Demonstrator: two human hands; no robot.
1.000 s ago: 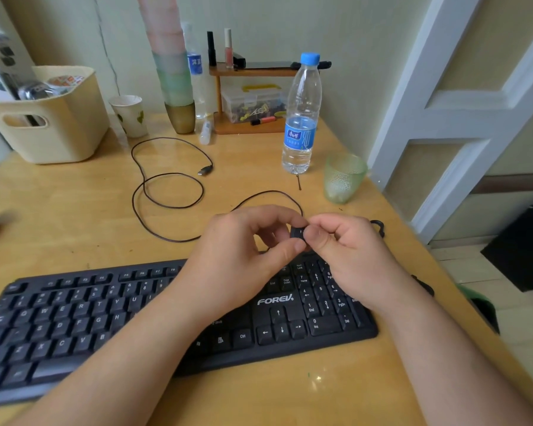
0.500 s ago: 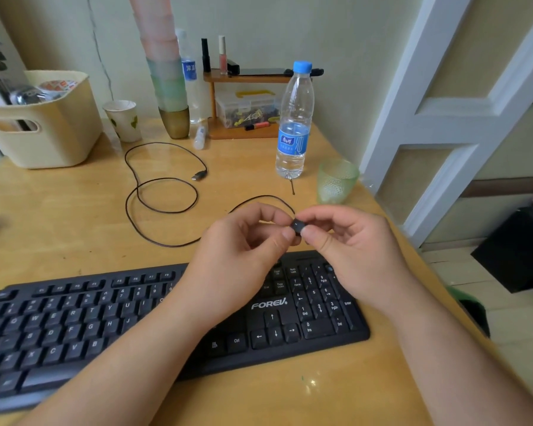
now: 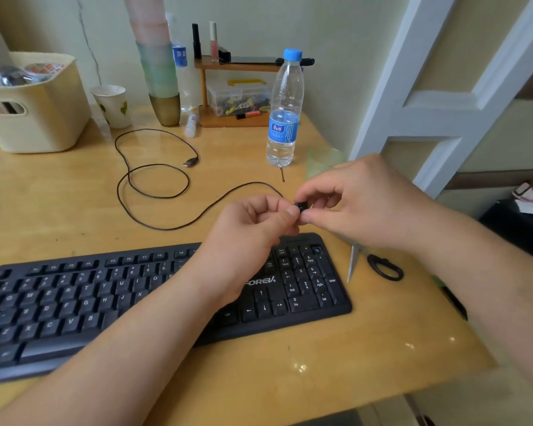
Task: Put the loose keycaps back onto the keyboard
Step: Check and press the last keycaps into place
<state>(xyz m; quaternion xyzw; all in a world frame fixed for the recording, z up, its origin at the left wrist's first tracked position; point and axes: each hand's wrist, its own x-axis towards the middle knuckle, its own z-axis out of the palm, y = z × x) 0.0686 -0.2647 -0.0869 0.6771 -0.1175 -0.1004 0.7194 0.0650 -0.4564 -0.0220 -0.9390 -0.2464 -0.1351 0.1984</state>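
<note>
A black keyboard point(image 3: 74, 302) lies across the front of the wooden desk. Above its number pad, both hands meet on one small black keycap point(image 3: 301, 206). My right hand point(image 3: 360, 204) pinches the keycap between thumb and forefinger. My left hand point(image 3: 250, 238) has its fingers curled, with the thumb tip and forefinger against the keycap's left side. My left hand and forearm hide the keyboard's middle keys. In the number pad's top right corner one spot point(image 3: 316, 249) shows blue.
A water bottle point(image 3: 284, 112) and a green cup point(image 3: 322, 161) stand behind the hands. The black cable point(image 3: 154, 182) loops across the desk. Scissors point(image 3: 382, 267) lie right of the keyboard. A cream basket point(image 3: 34, 118), paper cup point(image 3: 113, 106) and stacked cups point(image 3: 159, 72) stand at the back.
Both hands, still pinching the keycap, have lifted slightly and shifted to the right. The scissors beside the keyboard have come into view.
</note>
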